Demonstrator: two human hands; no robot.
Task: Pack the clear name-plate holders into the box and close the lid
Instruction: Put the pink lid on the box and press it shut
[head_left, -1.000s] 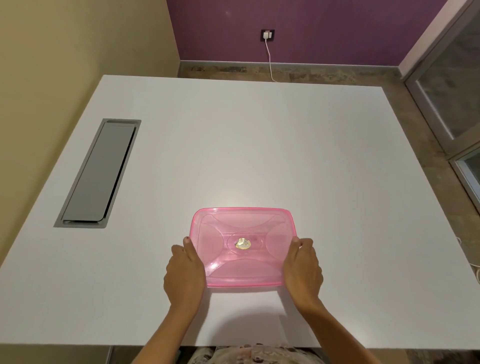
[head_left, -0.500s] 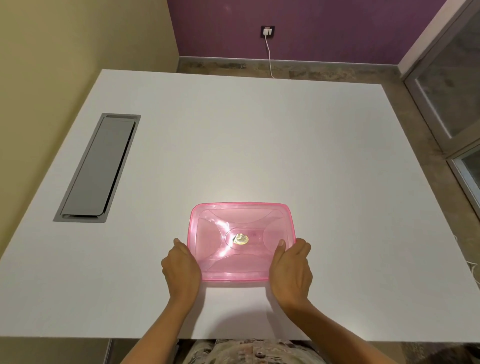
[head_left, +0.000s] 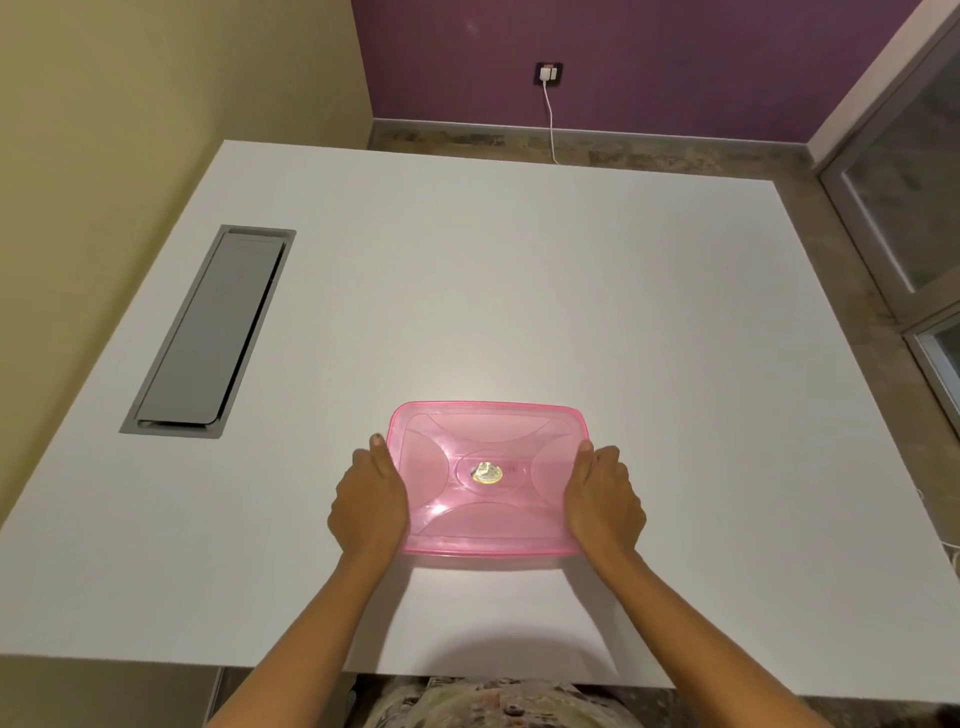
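Observation:
A translucent pink plastic box (head_left: 488, 431) with its lid on sits on the white table (head_left: 519, 286), near the front edge. A shiny sticker marks the middle of the lid. My left hand (head_left: 370, 504) is pressed against the box's left side, thumb up along the rim. My right hand (head_left: 602, 501) grips the right side the same way. No clear name-plate holders show; whatever is inside the box is hidden by the tinted lid.
A grey cable hatch (head_left: 213, 332) is set flush into the table at the left. Behind the table, a white charger cable (head_left: 550, 119) hangs from a wall socket on the purple wall. A glass door frame (head_left: 904, 218) stands at the right.
Both hands have shifted along the box's sides: the right hand moved from the lid's front right corner back to the right edge. The box itself stays in place.

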